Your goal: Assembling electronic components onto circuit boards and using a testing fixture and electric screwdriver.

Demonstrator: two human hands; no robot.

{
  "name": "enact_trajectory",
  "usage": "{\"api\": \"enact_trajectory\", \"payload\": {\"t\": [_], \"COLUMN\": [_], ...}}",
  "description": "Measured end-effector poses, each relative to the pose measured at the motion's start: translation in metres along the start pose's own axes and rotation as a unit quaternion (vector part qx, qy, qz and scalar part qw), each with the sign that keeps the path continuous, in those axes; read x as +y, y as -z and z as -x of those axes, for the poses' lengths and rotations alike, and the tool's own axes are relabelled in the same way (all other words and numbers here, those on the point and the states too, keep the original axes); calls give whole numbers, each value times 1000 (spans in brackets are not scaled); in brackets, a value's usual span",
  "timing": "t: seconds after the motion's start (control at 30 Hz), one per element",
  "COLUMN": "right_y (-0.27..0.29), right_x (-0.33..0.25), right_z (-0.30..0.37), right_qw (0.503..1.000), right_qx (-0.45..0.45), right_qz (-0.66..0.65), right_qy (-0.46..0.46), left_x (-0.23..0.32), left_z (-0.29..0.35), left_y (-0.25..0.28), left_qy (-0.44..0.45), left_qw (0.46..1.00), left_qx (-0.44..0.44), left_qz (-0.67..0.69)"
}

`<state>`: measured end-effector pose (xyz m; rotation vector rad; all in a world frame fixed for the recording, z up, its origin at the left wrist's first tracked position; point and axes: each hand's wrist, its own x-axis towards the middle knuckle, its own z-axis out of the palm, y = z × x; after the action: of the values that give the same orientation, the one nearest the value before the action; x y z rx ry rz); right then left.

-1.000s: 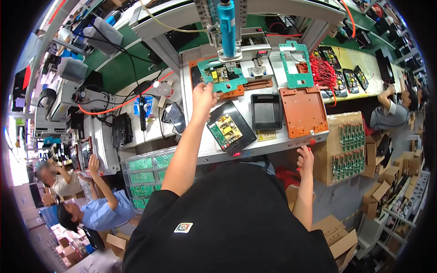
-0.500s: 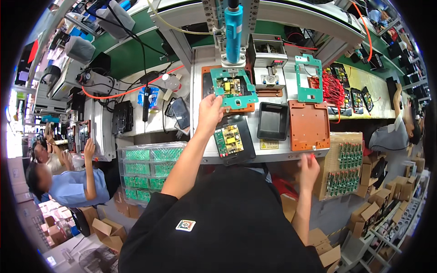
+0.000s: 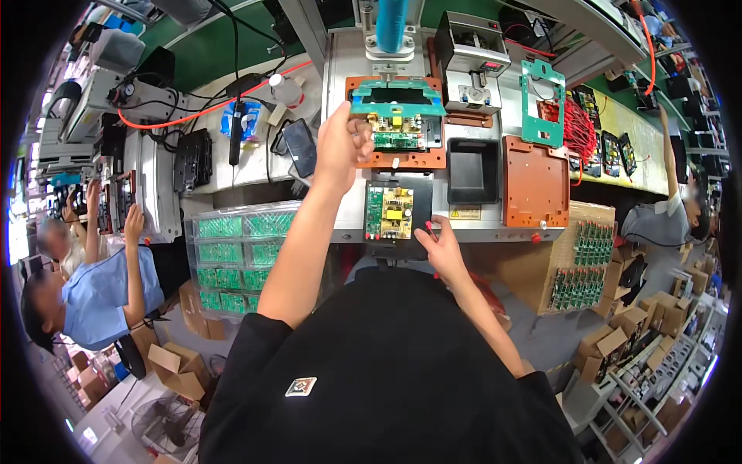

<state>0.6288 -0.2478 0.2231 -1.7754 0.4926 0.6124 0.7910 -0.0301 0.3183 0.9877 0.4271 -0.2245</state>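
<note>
My left hand (image 3: 342, 147) is closed at the left edge of a teal fixture plate (image 3: 398, 107), which is tilted up at its near side. Under it, a circuit board (image 3: 396, 140) with a yellow transformer sits in an orange-brown fixture base (image 3: 418, 159). My right hand (image 3: 442, 251) is closed by the right side of a black tray (image 3: 421, 203). A small red-tipped piece shows at its fingertips, too small to name. On that tray lies a second circuit board (image 3: 397, 213), partly green and partly tan.
A blue cylinder (image 3: 392, 27) stands over the fixture. To its right are a black bin (image 3: 472, 172), an orange-brown plate (image 3: 536, 182), another teal plate (image 3: 543, 100) and red wires (image 3: 580, 127). A phone (image 3: 299, 147) lies left; trays of green boards (image 3: 239, 263) stand lower left.
The teal plate has gone from lying over the board to tilted up in my left hand. My right hand has moved left from the bench's right edge to the black tray. The view has shifted.
</note>
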Motion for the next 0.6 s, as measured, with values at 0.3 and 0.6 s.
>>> {"api": "enact_trajectory", "payload": {"t": [0.3,0.6], "right_y": [74,158], "right_x": [4,-1], "right_z": [84,45], "right_qw": [961,928], "right_qx": [48,135], "right_qz": [-226,-278], "right_qy": [151,208], "left_x": [18,33], "left_z": [-13,-43], "left_y": [27,-5], "left_qy": [27,-398], "left_qw": [999,831], "left_qx": [-19,40], "left_qz": [-44,-386]}}
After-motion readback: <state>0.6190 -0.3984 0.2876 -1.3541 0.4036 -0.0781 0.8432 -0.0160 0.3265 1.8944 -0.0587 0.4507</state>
